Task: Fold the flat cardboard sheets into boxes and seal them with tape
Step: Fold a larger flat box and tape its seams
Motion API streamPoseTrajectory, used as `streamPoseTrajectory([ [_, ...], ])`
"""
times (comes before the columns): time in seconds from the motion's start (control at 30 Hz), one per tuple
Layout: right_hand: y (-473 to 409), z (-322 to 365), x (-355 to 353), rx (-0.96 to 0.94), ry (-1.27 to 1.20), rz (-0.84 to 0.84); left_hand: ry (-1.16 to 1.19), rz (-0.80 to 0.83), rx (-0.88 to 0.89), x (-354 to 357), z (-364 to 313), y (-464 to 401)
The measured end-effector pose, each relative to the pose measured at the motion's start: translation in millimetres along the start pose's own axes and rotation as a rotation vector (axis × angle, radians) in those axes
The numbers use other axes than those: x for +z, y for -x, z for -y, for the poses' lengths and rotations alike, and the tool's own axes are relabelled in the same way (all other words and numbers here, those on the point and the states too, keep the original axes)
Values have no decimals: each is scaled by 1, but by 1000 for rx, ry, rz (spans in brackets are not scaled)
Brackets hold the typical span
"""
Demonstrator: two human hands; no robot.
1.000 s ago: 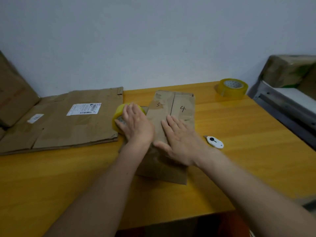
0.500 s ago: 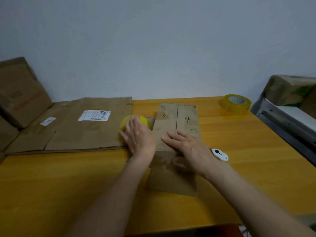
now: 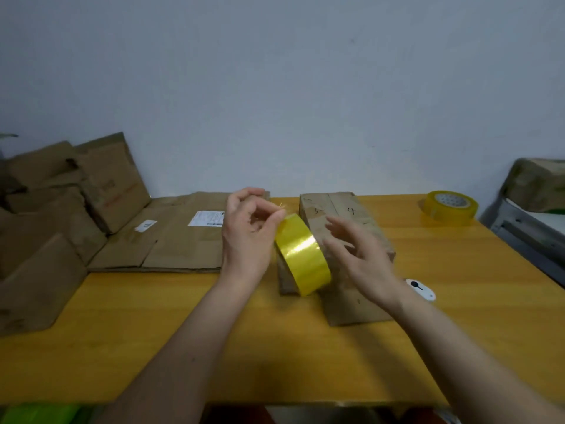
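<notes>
Forearms reach over the orange-yellow wooden table [image 3: 122, 347]. Left hand [image 3: 247, 237] lifts a shiny yellow roll of packing tape [image 3: 302, 255], thumb and fingertips pinching its upper edge, probably feeling for the loose end. Right hand [image 3: 363, 258] hovers beside the roll, fingers spread and relaxed, holding nothing, likely ready to pull the strip. Beneath them lies a folded brown cardboard box marked 3 and 4 [image 3: 345, 215], seam up for taping. One small white box cutter [image 3: 420, 289] waits just right of it. Farther: flat brown cardboard sheets [image 3: 183, 240] with white labels, a pile of brown cartons [image 3: 55, 209] at left, a second yellow tape roll [image 3: 450, 207] lying flat. Tape rolls: two. Cutter: one.
</notes>
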State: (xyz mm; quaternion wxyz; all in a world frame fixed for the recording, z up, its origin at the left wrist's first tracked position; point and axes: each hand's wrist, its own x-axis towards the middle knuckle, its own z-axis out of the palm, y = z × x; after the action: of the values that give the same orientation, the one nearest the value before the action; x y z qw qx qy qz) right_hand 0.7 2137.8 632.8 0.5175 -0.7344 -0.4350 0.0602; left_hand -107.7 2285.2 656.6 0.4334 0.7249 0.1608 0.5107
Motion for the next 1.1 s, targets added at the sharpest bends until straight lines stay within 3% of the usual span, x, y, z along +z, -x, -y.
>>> streamPoseTrajectory([
  [0.2, 3, 46, -13, 63, -419, -4, 113, 190, 29, 19, -19, 19],
  [0.33, 4, 39, -16, 32, -357, -146, 38, 327, 79, 25, -19, 25],
  [0.5, 11, 26, -13, -32, -155, -221, 29, 442, -206, 34, -14, 21],
  [0.6, 15, 20, -12, -71, -36, -248, -16, 408, -267, 33, -13, 14],
  [0.77, 21, 10, -16, -151, 121, -282, -253, 407, 19, 40, -17, 23],
  [0.87, 25, 2, -19, -222, 133, -206, -249, 324, 173, 45, -19, 27],
  [1.0, 27, -14, -28, -44, -165, -221, -301, 161, 294, 50, -21, 23],
  [1.1, 35, -39, -45, 104, 30, -135, -177, 17, 185, 47, -22, 13],
])
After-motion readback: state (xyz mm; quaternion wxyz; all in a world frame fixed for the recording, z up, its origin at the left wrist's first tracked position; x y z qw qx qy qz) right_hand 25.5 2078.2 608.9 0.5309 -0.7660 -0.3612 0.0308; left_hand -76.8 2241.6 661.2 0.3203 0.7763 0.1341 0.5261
